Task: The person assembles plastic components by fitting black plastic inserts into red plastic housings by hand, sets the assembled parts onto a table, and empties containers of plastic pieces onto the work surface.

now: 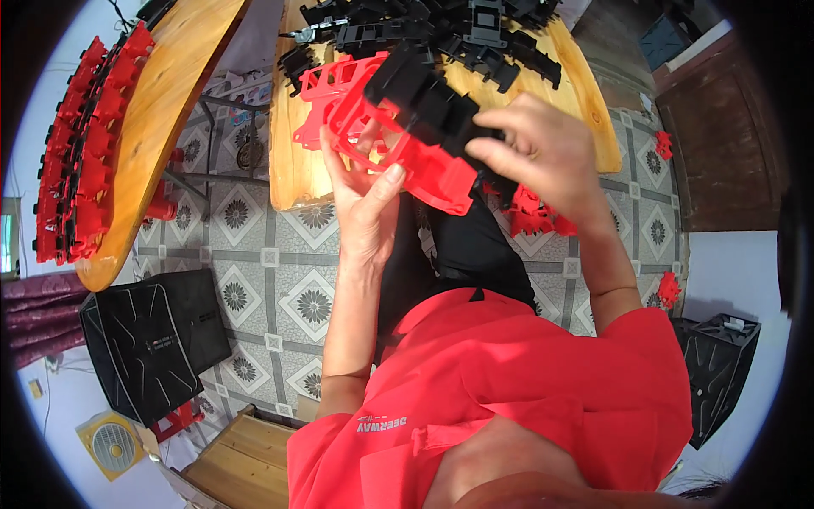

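Observation:
My left hand (366,191) grips a red plastic frame (437,176) by its near left edge, the thumb on top and the fingers underneath. In my right hand (543,148) a black plastic part (424,95) is pinched at its right end between thumb and fingers. The black part lies slantwise over the far side of the red frame; whether the two are joined I cannot tell. Both are held up over the near edge of the wooden table. Behind my left hand, another red plastic frame (326,85) rests on the table.
A pile of black plastic parts (483,47) covers the far side of the wooden table (292,182). On the left, a wooden board (161,144) carries rows of red and black parts (106,161). Black boxes (140,348) stand at lower left. Red parts (534,216) lie on the tiled floor.

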A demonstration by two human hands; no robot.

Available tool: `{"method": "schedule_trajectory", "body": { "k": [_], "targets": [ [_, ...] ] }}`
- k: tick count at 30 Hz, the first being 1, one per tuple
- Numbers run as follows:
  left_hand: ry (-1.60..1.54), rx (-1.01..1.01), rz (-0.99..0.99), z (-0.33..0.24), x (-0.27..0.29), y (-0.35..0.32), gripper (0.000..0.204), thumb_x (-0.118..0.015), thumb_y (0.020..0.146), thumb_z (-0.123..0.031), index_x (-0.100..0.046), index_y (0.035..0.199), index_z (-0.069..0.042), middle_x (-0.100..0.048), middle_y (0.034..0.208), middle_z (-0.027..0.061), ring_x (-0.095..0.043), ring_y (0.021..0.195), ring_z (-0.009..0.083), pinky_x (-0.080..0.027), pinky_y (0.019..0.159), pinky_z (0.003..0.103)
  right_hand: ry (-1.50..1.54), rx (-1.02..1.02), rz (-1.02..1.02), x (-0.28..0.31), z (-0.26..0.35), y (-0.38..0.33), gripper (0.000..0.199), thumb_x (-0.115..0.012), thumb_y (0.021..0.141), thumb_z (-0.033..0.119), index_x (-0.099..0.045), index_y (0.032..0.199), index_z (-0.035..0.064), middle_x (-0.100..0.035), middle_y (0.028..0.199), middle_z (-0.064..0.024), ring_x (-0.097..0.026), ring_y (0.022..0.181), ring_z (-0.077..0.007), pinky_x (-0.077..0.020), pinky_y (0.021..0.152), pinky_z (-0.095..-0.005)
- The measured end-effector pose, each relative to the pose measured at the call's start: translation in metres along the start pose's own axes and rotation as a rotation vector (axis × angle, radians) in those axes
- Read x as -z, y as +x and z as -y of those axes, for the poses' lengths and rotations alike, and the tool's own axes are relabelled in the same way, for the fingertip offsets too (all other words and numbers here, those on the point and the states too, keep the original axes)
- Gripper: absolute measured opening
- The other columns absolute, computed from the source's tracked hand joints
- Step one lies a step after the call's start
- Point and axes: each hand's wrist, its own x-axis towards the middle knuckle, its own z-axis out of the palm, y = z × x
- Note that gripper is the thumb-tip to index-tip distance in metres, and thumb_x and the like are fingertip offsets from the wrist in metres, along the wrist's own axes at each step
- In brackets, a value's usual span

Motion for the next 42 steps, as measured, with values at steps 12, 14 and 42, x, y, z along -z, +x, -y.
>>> {"method": "schedule_trajectory", "body": {
  "k": [12,14,42],
  "targets": [
    [-0.083,-0.012,0.068,-0.001,0.007,-0.004,0.113,-0.073,0.077,0.004,0.003,0.156,-0.024,-0.033,0.142,0.0119,-0.048,0.122,0.0248,-0.044,0.1,0.041,-0.2,0.244,-0.007,-0.039,0.008,-0.002,0.034,-0.082,0.071,0.016,-0.067,0.097,-0.0005,-0.058,0.076,-0.008,-0.058,0.064,-0.0209,-0.0452,0.055,-0.0316],
    [0.053,-0.037,-0.053,-0.003,-0.001,-0.003,0.112,-0.072,0.079,0.002,0.005,0.155,-0.024,-0.032,0.144,0.0095,-0.044,0.126,0.0236,-0.039,0.105,0.041,-0.055,0.163,0.066,-0.034,0.009,0.002,0.036,-0.082,0.071,0.017,-0.068,0.099,-0.0006,-0.059,0.077,-0.0064,-0.059,0.066,-0.0187,-0.0454,0.057,-0.0319],
    [0.119,-0.629,-0.256,-0.167,-0.012,0.155,0.083,-0.07,0.084,-0.018,-0.013,0.144,-0.01,-0.05,0.121,0.0143,-0.058,0.102,0.0222,-0.053,0.086,0.039,1.025,-0.202,0.032,-0.081,0.003,0.045,0.098,-0.071,0.082,0.052,-0.022,0.151,0.0023,-0.034,0.151,-0.0178,-0.039,0.136,-0.0269,-0.0395,0.106,-0.0408]
  ]
}}
